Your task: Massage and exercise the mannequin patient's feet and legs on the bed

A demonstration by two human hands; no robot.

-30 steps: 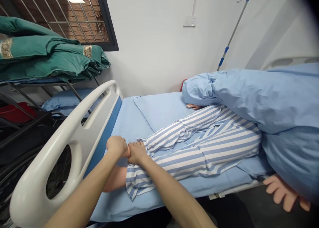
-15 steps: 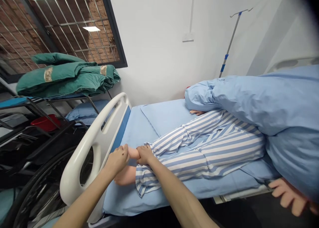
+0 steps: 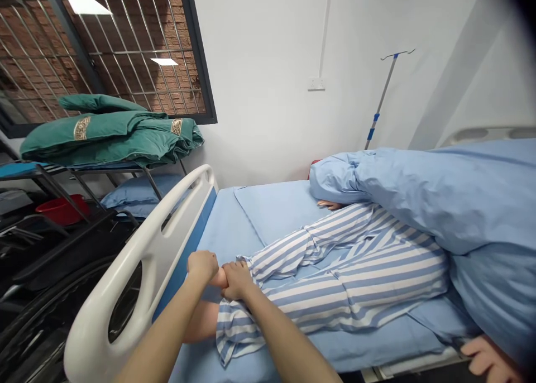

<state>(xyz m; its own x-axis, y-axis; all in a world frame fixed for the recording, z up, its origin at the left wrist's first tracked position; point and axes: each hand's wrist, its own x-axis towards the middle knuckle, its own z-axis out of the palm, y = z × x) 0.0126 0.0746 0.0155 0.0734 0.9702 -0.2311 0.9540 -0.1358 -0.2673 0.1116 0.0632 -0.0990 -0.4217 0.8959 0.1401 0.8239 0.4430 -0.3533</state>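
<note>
A figure in blue-and-white striped trousers (image 3: 343, 282) lies on the bed; its smooth feet look like a manikin's. My left hand (image 3: 203, 267) is wrapped over the front of the far foot (image 3: 218, 278), hiding the toes. Just to its right, my right hand (image 3: 238, 279) grips the same leg's ankle, beside the trouser cuff. Below my forearms the near foot (image 3: 203, 320) rests on the blue sheet, partly covered by my left arm. A blue quilt (image 3: 402, 187) covers the upper body, and one hand of the figure (image 3: 329, 204) shows under its edge.
A white bed end board (image 3: 138, 260) stands close left of my hands. Beyond it are a wheelchair (image 3: 46, 310), a red basin (image 3: 62, 209) and folded green quilts (image 3: 113, 132). An IV pole (image 3: 381, 101) rises behind the bed. Another figure hand (image 3: 488, 358) hangs at the near edge.
The view has shifted, so the bed sits lower in it. My left hand has turned more upright over the foot. My right hand keeps its hold on the ankle.
</note>
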